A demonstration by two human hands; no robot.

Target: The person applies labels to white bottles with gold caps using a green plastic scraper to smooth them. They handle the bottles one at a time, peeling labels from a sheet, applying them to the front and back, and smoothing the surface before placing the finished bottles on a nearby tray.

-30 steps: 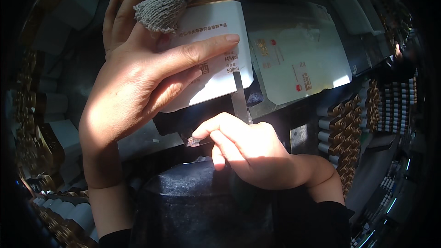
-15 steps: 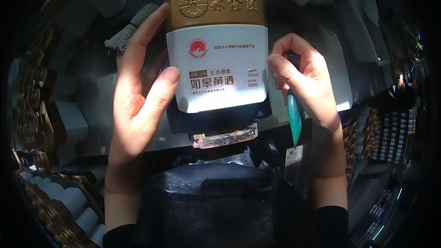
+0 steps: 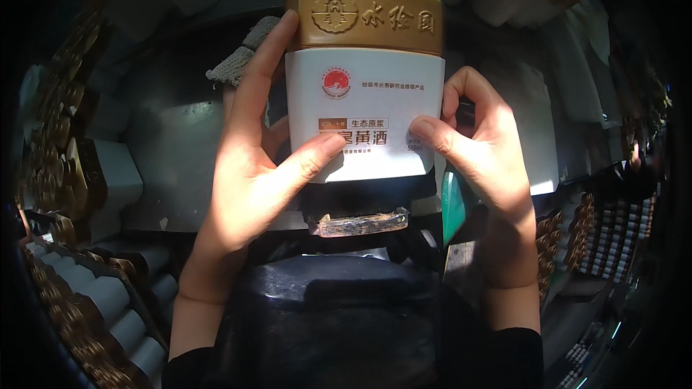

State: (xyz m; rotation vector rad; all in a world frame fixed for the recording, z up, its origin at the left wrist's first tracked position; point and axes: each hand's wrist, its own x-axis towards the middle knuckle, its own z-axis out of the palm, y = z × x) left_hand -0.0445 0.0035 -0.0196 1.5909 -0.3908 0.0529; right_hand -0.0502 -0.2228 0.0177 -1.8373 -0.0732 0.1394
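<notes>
Bottle: neck, above both hands, cut off by the upper edge. Thumb of the left hand covers part of the print; thumb of the right hand covers more on its own side. Some left fingers lost behind the bottle; their contact cannot be told. Green tool: upper part hidden at the right hand. Yarn bundle partly covered by left fingers. Far bottles, right of the right hand: too small to count. Sleeves, below both hands, cut off by the lower edge.
</notes>
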